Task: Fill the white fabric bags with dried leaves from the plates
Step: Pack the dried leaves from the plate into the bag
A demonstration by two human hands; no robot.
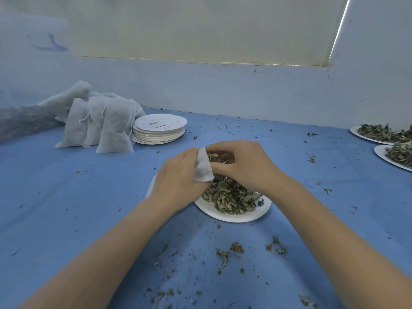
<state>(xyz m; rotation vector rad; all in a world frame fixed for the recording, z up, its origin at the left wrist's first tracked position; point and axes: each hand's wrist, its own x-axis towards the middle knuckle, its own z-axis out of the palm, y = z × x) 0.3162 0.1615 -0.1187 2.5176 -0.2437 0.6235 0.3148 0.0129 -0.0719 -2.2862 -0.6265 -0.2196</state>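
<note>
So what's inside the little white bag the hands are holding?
Dried leaves show at the open mouth of the white fabric bag, which the left hand holds while the right hand pushes them in. The fabric hides how full it is.

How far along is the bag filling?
Done: several stuffed white fabric bags stand by a stack of emptied white paper plates. In hand: left hand holds a small white bag while right hand pushes leaves in over the half-full plate. Left: two heaped plates at right.
</note>
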